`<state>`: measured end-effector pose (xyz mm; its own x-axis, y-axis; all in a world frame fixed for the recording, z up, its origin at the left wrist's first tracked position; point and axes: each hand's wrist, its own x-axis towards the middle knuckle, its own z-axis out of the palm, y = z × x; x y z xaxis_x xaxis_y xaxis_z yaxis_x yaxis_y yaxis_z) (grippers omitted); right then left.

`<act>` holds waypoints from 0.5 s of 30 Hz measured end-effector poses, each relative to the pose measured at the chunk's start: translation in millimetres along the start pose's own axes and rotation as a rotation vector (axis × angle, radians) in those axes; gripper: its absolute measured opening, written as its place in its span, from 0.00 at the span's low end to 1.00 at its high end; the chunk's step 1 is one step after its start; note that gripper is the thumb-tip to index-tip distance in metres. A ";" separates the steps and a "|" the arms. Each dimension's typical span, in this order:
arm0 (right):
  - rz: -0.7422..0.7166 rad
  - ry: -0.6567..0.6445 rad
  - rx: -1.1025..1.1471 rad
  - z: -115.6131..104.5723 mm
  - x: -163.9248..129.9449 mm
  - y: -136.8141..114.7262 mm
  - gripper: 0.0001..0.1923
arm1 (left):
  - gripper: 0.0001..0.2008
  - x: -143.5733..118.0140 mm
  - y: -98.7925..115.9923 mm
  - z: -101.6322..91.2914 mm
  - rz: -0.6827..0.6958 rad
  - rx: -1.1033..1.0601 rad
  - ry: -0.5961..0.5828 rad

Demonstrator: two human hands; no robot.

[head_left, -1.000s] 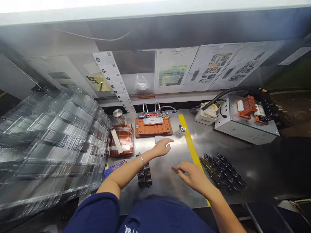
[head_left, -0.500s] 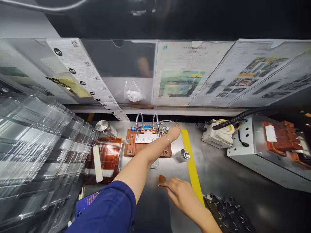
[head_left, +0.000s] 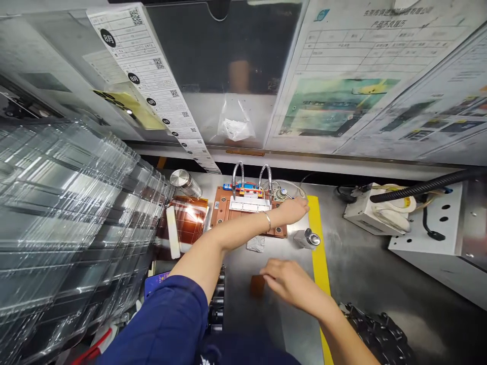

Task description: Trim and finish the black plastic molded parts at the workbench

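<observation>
My left hand reaches across to the right of the brown fixture plate, its fingers curled near a thin cable. What it grips, if anything, is hidden. A white dotted strip lies on the plate under two bent metal hoses. Nearer to me, my right hand has thumb and fingers pinched at the edge of a small amber-brown film piece, held low over the steel bench.
A metal-topped bottle stands beside yellow tape. Amber sheets and a lidded jar are on the left, next to stacked clear plastic trays. A white device sits right; black trays lie lower right.
The view has tilted down and come closer. My left hand has moved a little right, toward the yellow tape. My right hand stays low, with the film piece now seen at a different angle.
</observation>
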<state>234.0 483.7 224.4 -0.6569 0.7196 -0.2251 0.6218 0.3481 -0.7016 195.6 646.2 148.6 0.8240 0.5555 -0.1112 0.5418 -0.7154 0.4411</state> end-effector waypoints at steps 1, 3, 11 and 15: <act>0.024 0.092 0.078 -3.4 0.1 8.1 0.13 | 0.12 -14.6 0.9 -2.9 0.021 -0.080 -0.015; 0.132 0.370 0.249 -8.0 2.4 29.7 0.12 | 0.14 -52.7 -5.4 -8.3 0.023 -0.397 -0.101; 0.590 1.086 0.949 38.8 52.8 91.8 0.20 | 0.16 -203.1 -76.7 -6.6 -0.790 -1.480 0.073; 0.665 1.117 1.039 61.2 82.0 89.4 0.18 | 0.12 -210.4 -81.3 8.3 -1.017 -1.391 0.315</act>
<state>209.6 537.1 101.8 0.4819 0.7752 -0.4084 -0.1819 -0.3675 -0.9121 -20.4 584.0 128.7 0.1247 0.6867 -0.7162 0.1055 0.7085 0.6977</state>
